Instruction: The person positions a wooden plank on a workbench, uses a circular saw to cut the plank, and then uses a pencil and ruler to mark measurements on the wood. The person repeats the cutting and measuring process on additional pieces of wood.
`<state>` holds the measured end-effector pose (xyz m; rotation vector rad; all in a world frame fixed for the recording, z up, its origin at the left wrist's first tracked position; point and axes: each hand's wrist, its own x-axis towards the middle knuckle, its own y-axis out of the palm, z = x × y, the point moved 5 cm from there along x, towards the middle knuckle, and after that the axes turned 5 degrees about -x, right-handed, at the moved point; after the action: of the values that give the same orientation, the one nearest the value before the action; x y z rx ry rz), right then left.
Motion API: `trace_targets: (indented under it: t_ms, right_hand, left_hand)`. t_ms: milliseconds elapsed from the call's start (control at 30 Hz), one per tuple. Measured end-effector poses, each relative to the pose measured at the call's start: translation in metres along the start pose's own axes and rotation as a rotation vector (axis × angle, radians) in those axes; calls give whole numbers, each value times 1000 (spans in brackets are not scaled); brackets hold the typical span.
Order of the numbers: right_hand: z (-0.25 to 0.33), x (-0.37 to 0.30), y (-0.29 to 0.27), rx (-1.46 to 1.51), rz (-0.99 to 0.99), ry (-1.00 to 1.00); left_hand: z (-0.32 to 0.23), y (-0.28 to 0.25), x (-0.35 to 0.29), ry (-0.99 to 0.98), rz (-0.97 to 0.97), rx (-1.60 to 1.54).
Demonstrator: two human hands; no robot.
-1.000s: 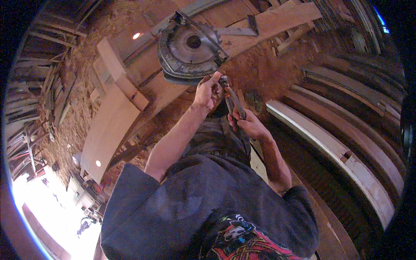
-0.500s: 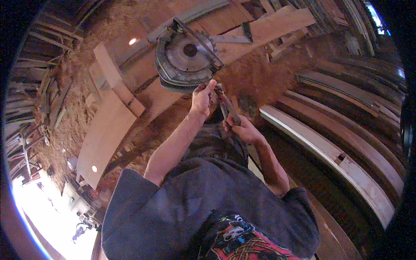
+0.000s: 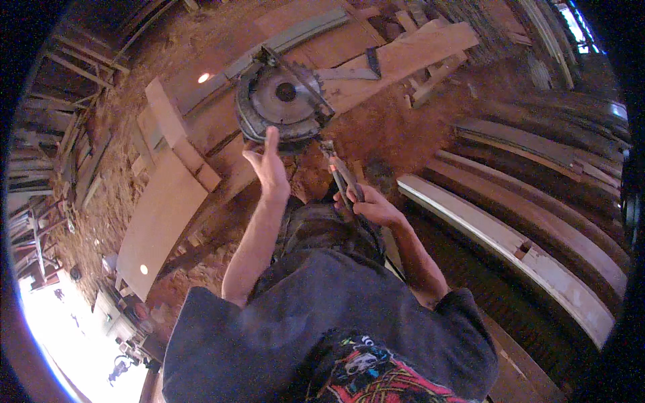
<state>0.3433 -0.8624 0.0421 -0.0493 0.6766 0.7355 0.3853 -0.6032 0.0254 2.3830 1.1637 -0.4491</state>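
Note:
A circular saw (image 3: 285, 94) lies on its side on the boards in front of me, its round toothed blade facing up. My left hand (image 3: 270, 171) is at the saw's near lower edge, thumb raised and fingers apart; whether it touches the casing I cannot tell. In my right hand (image 3: 376, 206) is a pair of pliers (image 3: 344, 178), gripped by the handles, with the jaws pointing away from me. The pliers' jaws are beside the saw's near right edge, apart from it, and nothing shows between them.
A wide wooden board (image 3: 158, 225) curves along the left, with a short wood block (image 3: 168, 111) above it. A try square (image 3: 363, 70) lies on a plank (image 3: 430, 50) beyond the saw. Long timbers (image 3: 497, 228) are stacked at right. Sawdust covers the ground.
My left hand has moved left, away from the pliers' tip, and its fingers have spread. The pliers stay in my right hand, which has shifted slightly left and down.

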Motion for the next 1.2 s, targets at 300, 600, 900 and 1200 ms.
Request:
trace_targets:
  t_ms: [300,600,900,1200]
  right_hand:
    - [25,-6,-127,113,-122,-40]
    - [71,161,-400,-1028,-886,-218]
    - [111,228,-391,-1615,-860,-471]
    - [100,266,-331,-1754,-272,-575]
  left_hand:
    - [6,8,19,232,21,143]
    - [28,9,5,236,-577,215]
    - [91,13,20,58,-268,-622]
    - [89,24,10,-257,-349,-624]
